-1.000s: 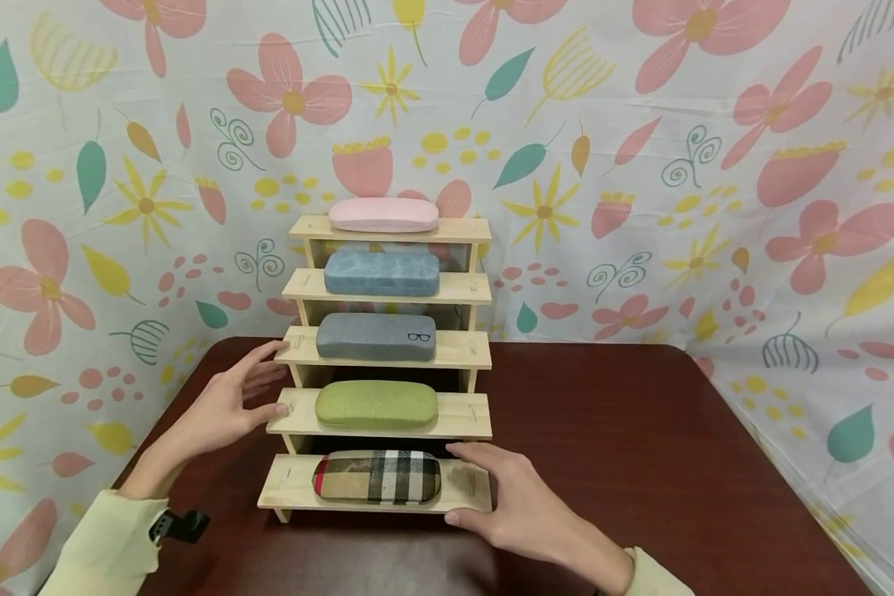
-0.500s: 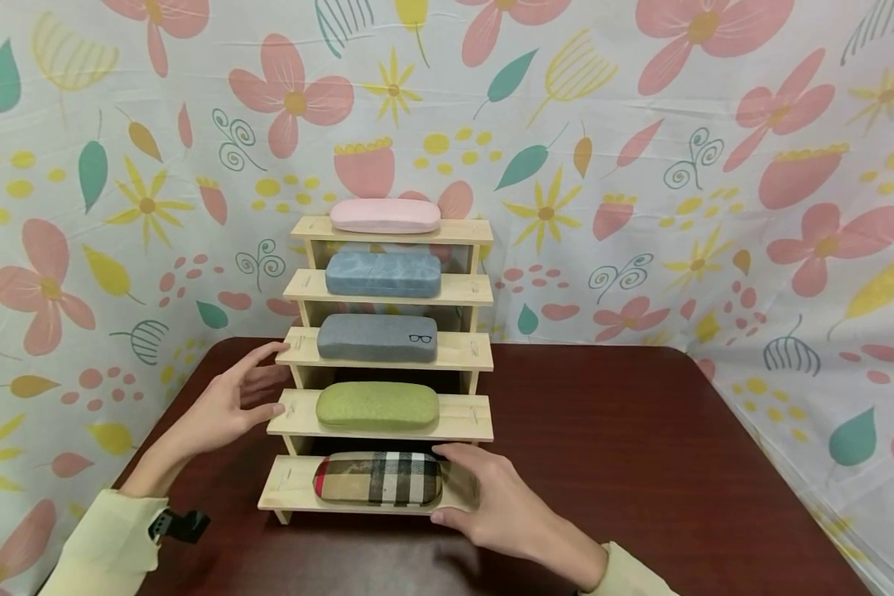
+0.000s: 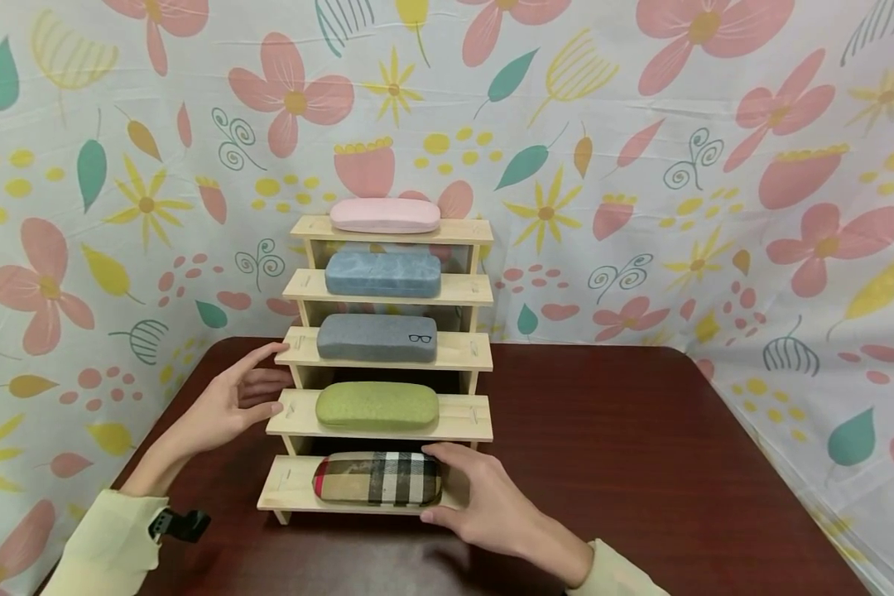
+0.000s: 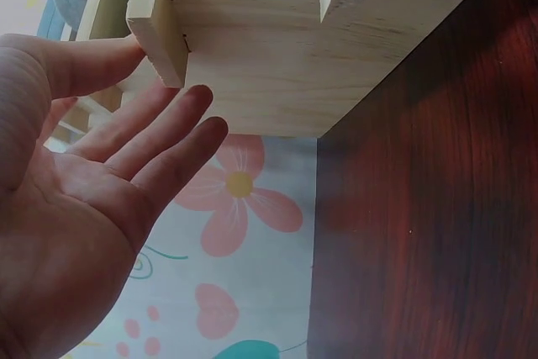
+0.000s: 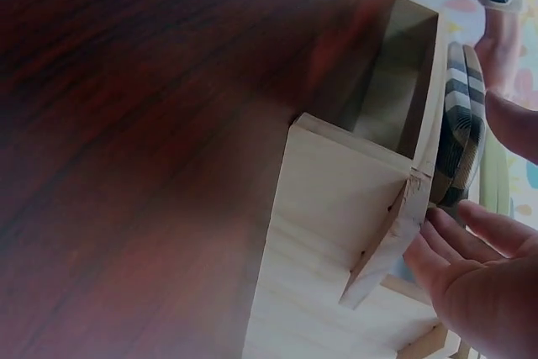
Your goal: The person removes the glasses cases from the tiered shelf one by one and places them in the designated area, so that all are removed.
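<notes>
A plaid glasses case [image 3: 378, 478] lies on the lowest step of a light wooden tiered stand [image 3: 281, 478]. My right hand [image 3: 487, 505] spans its right end, thumb by the front edge and index fingertip at the back edge. In the right wrist view the same plaid case [image 5: 461, 115] sits between thumb and fingers. My left hand [image 3: 219, 410] touches the stand's left side, its index fingertip at the middle step and its thumb at the step below. The left wrist view shows the thumb against the board end [image 4: 155, 31], the other fingers extended.
Higher steps each bear a case: green [image 3: 377, 405], grey with a glasses print [image 3: 376, 338], blue [image 3: 383, 274] and pink [image 3: 384, 215]. The stand rests on a dark red-brown table [image 3: 603, 463]. A flowered cloth [image 3: 641, 165] hangs behind and at the sides.
My right hand has moved left along the lowest step, from the bare board end to around the plaid case's right end. The left hand has stayed at the stand.
</notes>
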Action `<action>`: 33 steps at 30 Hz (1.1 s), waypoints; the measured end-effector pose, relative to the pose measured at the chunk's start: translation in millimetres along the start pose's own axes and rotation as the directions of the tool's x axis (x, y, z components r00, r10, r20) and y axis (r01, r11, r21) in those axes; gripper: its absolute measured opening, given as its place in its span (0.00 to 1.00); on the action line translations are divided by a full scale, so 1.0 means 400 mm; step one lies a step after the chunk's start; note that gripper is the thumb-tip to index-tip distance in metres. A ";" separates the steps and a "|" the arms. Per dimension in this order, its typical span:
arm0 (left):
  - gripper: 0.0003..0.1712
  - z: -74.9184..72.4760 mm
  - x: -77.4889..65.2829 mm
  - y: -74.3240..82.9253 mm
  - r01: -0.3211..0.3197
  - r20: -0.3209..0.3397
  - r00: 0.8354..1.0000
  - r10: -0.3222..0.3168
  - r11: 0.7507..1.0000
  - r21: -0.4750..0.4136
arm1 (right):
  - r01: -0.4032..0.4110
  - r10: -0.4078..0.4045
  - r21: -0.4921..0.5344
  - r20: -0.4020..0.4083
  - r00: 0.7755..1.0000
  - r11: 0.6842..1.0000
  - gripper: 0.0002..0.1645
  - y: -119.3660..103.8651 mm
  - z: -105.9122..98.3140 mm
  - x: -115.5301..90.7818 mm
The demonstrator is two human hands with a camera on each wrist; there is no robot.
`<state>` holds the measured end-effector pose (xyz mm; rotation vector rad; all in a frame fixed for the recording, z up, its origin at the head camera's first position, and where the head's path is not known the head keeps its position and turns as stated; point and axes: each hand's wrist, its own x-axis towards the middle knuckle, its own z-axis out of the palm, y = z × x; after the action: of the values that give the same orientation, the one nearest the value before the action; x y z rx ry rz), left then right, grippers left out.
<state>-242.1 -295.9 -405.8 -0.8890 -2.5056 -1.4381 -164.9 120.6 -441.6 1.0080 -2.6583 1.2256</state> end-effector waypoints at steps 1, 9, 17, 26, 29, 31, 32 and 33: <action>0.48 0.000 0.000 0.000 -0.003 0.000 1.000 0.003 1.000 -0.005 | -0.001 0.001 0.005 0.001 1.000 1.000 0.44 0.000 0.001 0.001; 0.48 0.000 0.000 0.001 -0.008 -0.007 1.000 0.008 1.000 -0.013 | -0.034 0.032 0.057 0.039 0.999 0.998 0.42 0.009 0.005 0.010; 0.48 0.002 0.000 0.002 -0.007 -0.008 1.000 0.007 1.000 -0.004 | -0.061 0.058 0.097 0.038 0.998 0.993 0.43 0.014 0.012 0.014; 0.48 0.001 -0.001 -0.004 -0.004 -0.006 1.000 0.004 1.000 0.006 | -0.089 0.089 0.152 0.011 0.996 0.984 0.43 0.007 0.027 0.020; 0.48 0.001 -0.001 -0.005 -0.005 -0.005 1.000 0.005 1.000 0.005 | -0.084 0.084 0.162 0.011 0.996 0.983 0.44 0.007 0.029 0.024; 0.48 0.000 -0.001 -0.004 -0.006 -0.003 1.000 0.006 1.000 0.006 | -0.082 0.081 0.177 0.011 0.997 0.981 0.44 0.008 0.029 0.026; 0.48 -0.001 0.000 -0.004 -0.008 -0.003 1.000 0.008 1.000 0.006 | -0.081 0.080 0.186 0.011 0.997 0.979 0.44 0.009 0.029 0.028; 0.48 -0.001 0.000 -0.004 -0.008 -0.003 1.000 0.008 1.000 0.006 | -0.080 0.080 0.193 0.010 0.997 0.978 0.44 0.010 0.029 0.029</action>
<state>-243.1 -296.8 -406.5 -0.8942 -2.4993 -1.4276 -174.0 108.2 -448.7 0.9317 -2.6456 1.5255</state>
